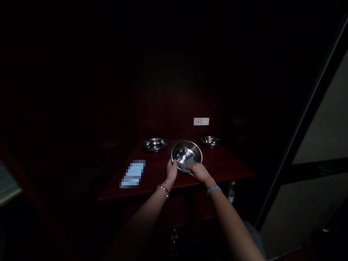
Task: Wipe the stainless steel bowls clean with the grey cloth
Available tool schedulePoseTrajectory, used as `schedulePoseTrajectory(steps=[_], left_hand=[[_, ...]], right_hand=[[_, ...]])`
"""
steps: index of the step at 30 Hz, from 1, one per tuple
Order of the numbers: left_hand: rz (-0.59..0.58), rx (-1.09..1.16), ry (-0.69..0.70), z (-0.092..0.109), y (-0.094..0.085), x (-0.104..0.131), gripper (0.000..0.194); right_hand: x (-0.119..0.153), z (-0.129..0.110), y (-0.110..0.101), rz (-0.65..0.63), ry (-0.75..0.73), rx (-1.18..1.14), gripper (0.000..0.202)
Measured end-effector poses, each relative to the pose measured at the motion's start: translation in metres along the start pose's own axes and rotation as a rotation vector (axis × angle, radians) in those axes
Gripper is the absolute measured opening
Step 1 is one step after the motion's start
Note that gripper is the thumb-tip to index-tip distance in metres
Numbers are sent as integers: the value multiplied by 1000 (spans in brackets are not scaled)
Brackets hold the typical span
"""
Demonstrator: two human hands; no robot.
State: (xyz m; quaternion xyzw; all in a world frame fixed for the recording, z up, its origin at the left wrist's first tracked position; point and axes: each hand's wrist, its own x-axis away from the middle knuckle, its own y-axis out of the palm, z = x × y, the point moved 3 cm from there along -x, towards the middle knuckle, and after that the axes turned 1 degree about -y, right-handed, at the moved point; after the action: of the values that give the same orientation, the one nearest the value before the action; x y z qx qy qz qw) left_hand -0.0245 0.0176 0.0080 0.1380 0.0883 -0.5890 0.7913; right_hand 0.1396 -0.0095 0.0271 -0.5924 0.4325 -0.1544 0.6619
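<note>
1. Left hand (172, 171) grips the bowl (186, 152) rim at 8 o'clock; right hand (200, 172) holds the cloth (187, 166) against it at 6 o'clock.
2. Bowl: over desk (154, 174), tilted towards wearer, between left dish (154, 145) at 10 o'clock and right dish (210, 141) at 2.
3. Judged light, stiff, slippery metal; hold by rim. Cloth: likely soft.
4. Pale item (133, 174), 8 o'clock: pixelated. Bottle (231, 192) label, 4 o'clock: unreadable.

Light: dim around me, the upper room nearly black.
Tabletop (154, 170): dark red, its near edge facing me.
Wall (168, 116): dark red, behind the far edge.
Socket panel (201, 121): white, above the far edge, toward my right.
Pale panels (323, 119): dark-framed, beyond the right edge.
</note>
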Motion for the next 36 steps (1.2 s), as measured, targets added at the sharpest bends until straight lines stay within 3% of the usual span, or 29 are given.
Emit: schedulePoseTrajectory(steps=[7,13,17,22,28,31,36], left_hand=[[76,4,38,3,-4,-1,26],[41,-8,28,0,-3,-3,33],[2,-56,59,2,1,-1,42],[-101,-243,89,-1,7,0,67],[-219,-583,-21,-7,11,-3,67],[-211,-517,-49,-9,12,-7,56],[-104,-258,8,-7,11,-10,49]], right_hand=[[2,-6,2,60,41,-53,58],[4,-5,5,71,81,-111,58],[5,-6,2,9,148,-80,52],[8,-8,-3,-43,278,-32,50],[10,-8,-3,-22,299,-65,49],[10,-8,-3,-26,299,-45,51],[9,-8,-2,-43,261,-31,50]])
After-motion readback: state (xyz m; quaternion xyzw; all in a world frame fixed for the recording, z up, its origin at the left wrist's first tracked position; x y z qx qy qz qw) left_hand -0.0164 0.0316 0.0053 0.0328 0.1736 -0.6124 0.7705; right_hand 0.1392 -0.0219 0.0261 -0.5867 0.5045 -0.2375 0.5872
